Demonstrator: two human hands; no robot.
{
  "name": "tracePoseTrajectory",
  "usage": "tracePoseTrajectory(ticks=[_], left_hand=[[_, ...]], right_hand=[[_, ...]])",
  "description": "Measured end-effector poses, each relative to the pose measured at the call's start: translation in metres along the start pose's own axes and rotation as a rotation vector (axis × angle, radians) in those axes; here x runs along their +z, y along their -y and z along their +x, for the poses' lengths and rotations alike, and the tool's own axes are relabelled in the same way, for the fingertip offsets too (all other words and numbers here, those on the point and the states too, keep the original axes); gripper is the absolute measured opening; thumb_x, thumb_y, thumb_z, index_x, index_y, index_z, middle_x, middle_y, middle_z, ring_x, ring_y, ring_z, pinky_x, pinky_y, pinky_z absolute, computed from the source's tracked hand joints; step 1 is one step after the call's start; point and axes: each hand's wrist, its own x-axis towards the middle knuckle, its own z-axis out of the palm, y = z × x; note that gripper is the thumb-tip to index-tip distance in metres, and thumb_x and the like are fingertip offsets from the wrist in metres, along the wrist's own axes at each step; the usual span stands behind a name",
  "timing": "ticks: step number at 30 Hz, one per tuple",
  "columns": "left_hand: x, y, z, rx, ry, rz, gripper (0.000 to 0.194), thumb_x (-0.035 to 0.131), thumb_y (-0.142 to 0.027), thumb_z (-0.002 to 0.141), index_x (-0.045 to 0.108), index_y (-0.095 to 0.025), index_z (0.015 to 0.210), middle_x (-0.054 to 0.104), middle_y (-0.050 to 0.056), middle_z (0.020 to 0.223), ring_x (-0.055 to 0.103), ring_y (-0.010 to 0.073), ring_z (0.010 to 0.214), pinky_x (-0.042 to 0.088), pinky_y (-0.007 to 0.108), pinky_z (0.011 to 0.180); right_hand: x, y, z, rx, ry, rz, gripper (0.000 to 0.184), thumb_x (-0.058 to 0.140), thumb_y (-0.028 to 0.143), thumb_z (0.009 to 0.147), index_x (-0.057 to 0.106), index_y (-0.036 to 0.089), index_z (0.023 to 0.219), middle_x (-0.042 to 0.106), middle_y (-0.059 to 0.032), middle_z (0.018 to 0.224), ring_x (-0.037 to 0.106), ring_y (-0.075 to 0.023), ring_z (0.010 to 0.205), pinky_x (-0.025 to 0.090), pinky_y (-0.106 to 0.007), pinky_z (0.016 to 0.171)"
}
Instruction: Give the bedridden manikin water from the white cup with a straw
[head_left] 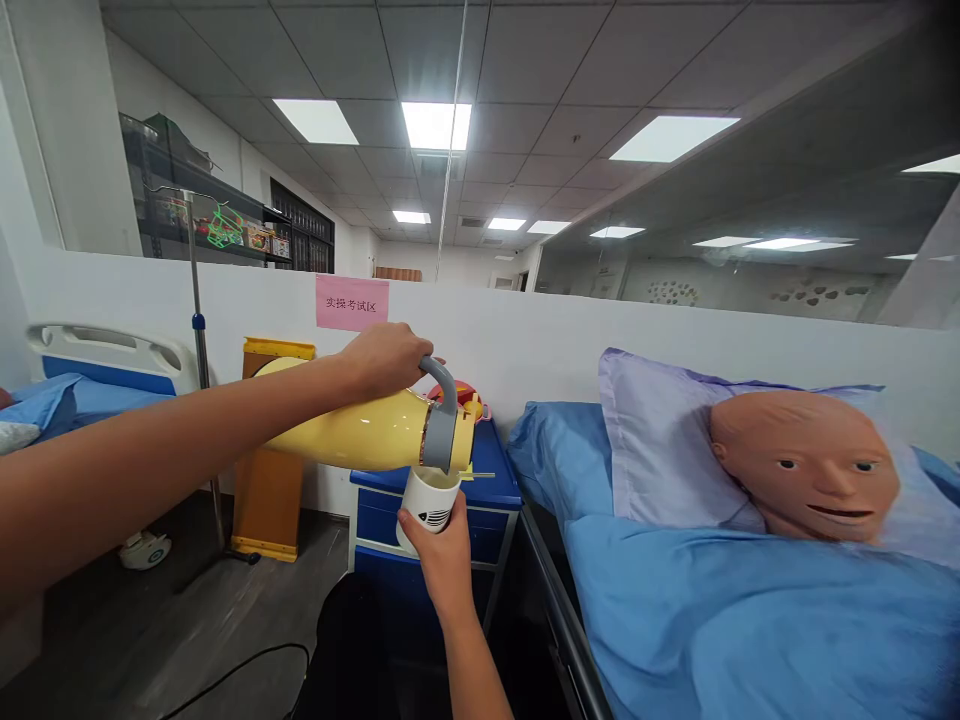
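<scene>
My left hand is closed around the grey handle of a yellow thermos jug. The jug lies nearly on its side, its spout end to the right and just above the rim of a white cup. My right hand wraps the cup from below and holds it slightly tilted, in front of the blue bedside cabinet. Dark printed marks show on the cup's side. Whether liquid is flowing from the spout I cannot make out, and my left forearm hides part of the jug.
A manikin head rests on a lilac pillow in the bed at right, under a blue quilt. Left are an IV pole, an orange board and another bed. A cable crosses the floor.
</scene>
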Motion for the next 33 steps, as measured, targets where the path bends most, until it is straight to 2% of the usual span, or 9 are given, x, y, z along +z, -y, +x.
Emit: tracePoseTrajectory(ticks=[3,7,12,24,33], left_hand=[[-0.002,-0.004,0.000,0.028,0.011,-0.001,0.053,0.034,-0.057,0.092,0.072,-0.019,0.088,0.066,0.012,0.075,0.060,0.0227,0.071,0.032,0.031,0.061],[-0.005,-0.013,-0.001,0.112,0.058,0.028,0.050,0.036,-0.052,0.092,0.072,-0.018,0.087,0.066,0.013,0.075,0.059,0.0217,0.069,0.032,0.031,0.059],[-0.012,-0.025,-0.002,0.214,0.115,0.099,0.043,0.040,-0.046,0.092,0.071,-0.015,0.087,0.068,0.014,0.079,0.059,0.0207,0.068,0.032,0.030,0.058],[-0.010,-0.034,0.003,0.285,0.131,0.128,0.036,0.043,-0.040,0.090,0.070,-0.016,0.088,0.069,0.014,0.081,0.061,0.0208,0.070,0.032,0.031,0.057],[-0.014,-0.043,0.006,0.327,0.168,0.153,0.025,0.049,-0.027,0.084,0.070,-0.016,0.092,0.071,0.014,0.085,0.064,0.0227,0.076,0.035,0.031,0.059]], right_hand=[[-0.001,-0.004,-0.003,-0.011,-0.017,0.016,0.060,0.080,0.036,0.060,0.055,0.021,0.113,0.069,-0.0029,0.094,0.062,-0.0203,0.081,0.048,-0.032,0.074],[0.000,-0.010,-0.009,0.013,0.024,0.064,0.062,0.079,0.036,0.062,0.052,0.020,0.116,0.069,-0.0040,0.096,0.062,-0.0205,0.083,0.049,-0.032,0.076],[0.006,-0.019,-0.014,0.025,-0.017,0.114,0.062,0.080,0.037,0.061,0.052,0.020,0.115,0.069,-0.0042,0.097,0.062,-0.0208,0.085,0.048,-0.034,0.078],[0.008,-0.021,-0.019,-0.020,-0.035,0.150,0.059,0.080,0.039,0.063,0.053,0.021,0.112,0.069,-0.0033,0.093,0.062,-0.0200,0.082,0.050,-0.033,0.076],[0.005,-0.022,-0.019,-0.019,-0.021,0.175,0.053,0.080,0.034,0.063,0.054,0.021,0.107,0.069,-0.0015,0.089,0.062,-0.0186,0.079,0.050,-0.031,0.074]])
